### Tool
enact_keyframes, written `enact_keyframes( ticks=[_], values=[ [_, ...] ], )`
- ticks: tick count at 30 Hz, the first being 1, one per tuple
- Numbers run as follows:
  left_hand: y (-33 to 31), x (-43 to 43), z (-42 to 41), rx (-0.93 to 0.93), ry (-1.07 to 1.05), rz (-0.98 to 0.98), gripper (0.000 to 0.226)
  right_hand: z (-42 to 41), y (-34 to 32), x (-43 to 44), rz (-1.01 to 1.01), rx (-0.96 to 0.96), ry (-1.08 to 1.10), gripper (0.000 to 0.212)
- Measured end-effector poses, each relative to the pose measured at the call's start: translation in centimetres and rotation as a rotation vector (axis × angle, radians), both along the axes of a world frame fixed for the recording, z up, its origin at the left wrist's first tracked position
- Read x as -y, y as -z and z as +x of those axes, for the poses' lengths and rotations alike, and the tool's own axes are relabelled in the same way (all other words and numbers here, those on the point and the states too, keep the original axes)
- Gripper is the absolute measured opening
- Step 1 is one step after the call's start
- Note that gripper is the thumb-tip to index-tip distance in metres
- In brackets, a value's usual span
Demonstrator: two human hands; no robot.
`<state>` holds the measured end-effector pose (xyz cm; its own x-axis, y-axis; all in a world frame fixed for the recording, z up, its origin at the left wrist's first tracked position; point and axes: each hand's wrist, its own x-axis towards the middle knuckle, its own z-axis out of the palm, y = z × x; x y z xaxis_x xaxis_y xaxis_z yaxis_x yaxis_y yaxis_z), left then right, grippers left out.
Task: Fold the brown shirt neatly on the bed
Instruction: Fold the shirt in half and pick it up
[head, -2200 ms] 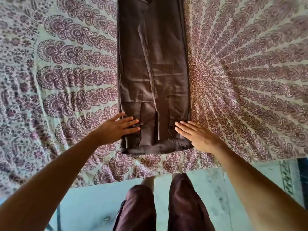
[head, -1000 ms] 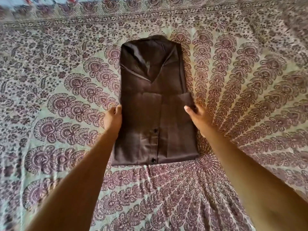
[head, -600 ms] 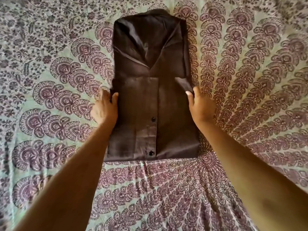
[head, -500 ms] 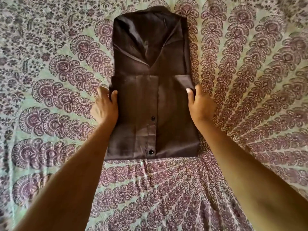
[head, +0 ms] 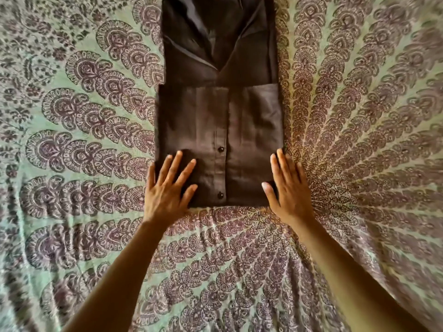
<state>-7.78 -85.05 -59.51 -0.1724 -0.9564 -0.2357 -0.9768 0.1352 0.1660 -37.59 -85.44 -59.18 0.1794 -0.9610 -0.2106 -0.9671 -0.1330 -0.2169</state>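
Lengthwise, collar [head: 215, 41] far: brown shirt [head: 220, 116], left hand [head: 167, 190] flat atop, right hand [head: 287, 190] flat, perhaps touching.

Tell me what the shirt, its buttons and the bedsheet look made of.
Shirt: thin woven cloth, probably cotton or a blend, matte with a faint sheen; it holds sharp folded edges.
Buttons: dark and glossy-looking, likely plastic, though they are too small to be sure.
Bedsheet: thin printed cloth, probably cotton, matte; it lies in soft wrinkles.
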Motion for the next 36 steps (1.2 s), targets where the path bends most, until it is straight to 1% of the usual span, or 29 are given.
enact_keyframes(
  ticks=[3, 5, 9, 11, 12, 14, 16, 17, 18, 20, 22, 23, 24, 25, 27, 29, 31, 33, 34, 36],
  values=[
    [-1.1, 0.2, 1.4, -0.037, -0.173, 0.021, 0.058, 0.3, -0.9, 0.5, -0.009, -0.001, -0.007, 0.066],
    [-2.1, 1.6, 1.4, -0.078, -0.218, -0.001, 0.06, 0.8, -1.8, 1.8, -0.07, 0.027, 0.007, 0.064],
    [-3.5, 7.6, -1.1, -0.162, -0.123, -0.065, 0.06, 4.4, -2.9, 6.9, -0.156, 0.105, -0.069, 0.059],
    [-3.0, 10.5, -3.0, -0.138, -0.046, -0.072, 0.058, 6.1, -2.1, 9.8, -0.16, 0.071, -0.092, 0.058],
    [-2.6, 11.7, -3.8, -0.12, -0.004, -0.067, 0.058, 6.5, -1.5, 11.3, -0.159, 0.035, -0.074, 0.058],
    [-1.5, 13.4, -4.4, -0.097, 0.082, -0.04, 0.058, 6.0, -0.4, 13.2, -0.114, -0.016, 0.032, 0.059],
    [-0.4, 14.7, -3.2, -0.072, 0.165, -0.041, 0.058, 4.8, 0.5, 14.4, -0.048, -0.044, 0.111, 0.065],
    [0.0, 15.2, -2.2, -0.061, 0.178, -0.057, 0.056, 4.3, 0.7, 14.6, -0.02, -0.057, 0.107, 0.067],
    [0.2, 15.6, -1.0, -0.052, 0.152, -0.069, 0.055, 4.1, 0.7, 14.7, 0.003, -0.063, 0.093, 0.069],
    [0.5, 16.3, 1.3, -0.041, 0.03, -0.056, 0.052, 4.2, 0.4, 15.0, 0.025, -0.04, 0.077, 0.07],
    [0.2, 16.8, 3.2, -0.042, -0.052, -0.027, 0.05, 3.8, -0.1, 15.2, 0.035, 0.074, 0.076, 0.068],
    [-0.3, 16.7, 4.0, -0.052, -0.037, -0.03, 0.05, 3.1, -0.5, 15.0, 0.024, 0.141, 0.062, 0.066],
    [-0.8, 16.5, 4.9, -0.068, 0.019, -0.047, 0.051, 2.2, -0.8, 14.5, -0.009, 0.176, 0.026, 0.061],
    [-1.5, 15.9, 5.7, -0.086, 0.114, -0.078, 0.051, 1.1, -1.1, 13.7, -0.069, 0.17, -0.04, 0.056],
    [-2.7, 14.0, 7.2, -0.095, 0.384, -0.143, 0.052, -1.1, -1.4, 11.4, -0.174, 0.091, -0.212, 0.051],
    [-2.8, 11.0, 8.6, -0.065, 0.64, -0.166, 0.06, -3.0, -1.6, 8.8, -0.198, 0.013, -0.343, 0.062],
    [-2.5, 7.9, 9.7, 0.006, 0.816, -0.14, 0.072, -4.2, -2.0, 6.4, -0.167, -0.031, -0.41, 0.076],
    [-1.9, 5.6, 10.2, 0.067, 0.898, -0.115, 0.081, -4.8, -2.3, 4.6, -0.136, -0.076, -0.473, 0.082],
    [-1.7, 5.2, 10.2, 0.071, 0.902, -0.12, 0.079, -5.0, -2.4, 4.1, -0.126, -0.089, -0.506, 0.081],
    [-1.7, 4.9, 9.9, 0.048, 0.882, -0.146, 0.068, -5.1, -2.7, 3.5, -0.111, -0.099, -0.552, 0.081]
  ],
)
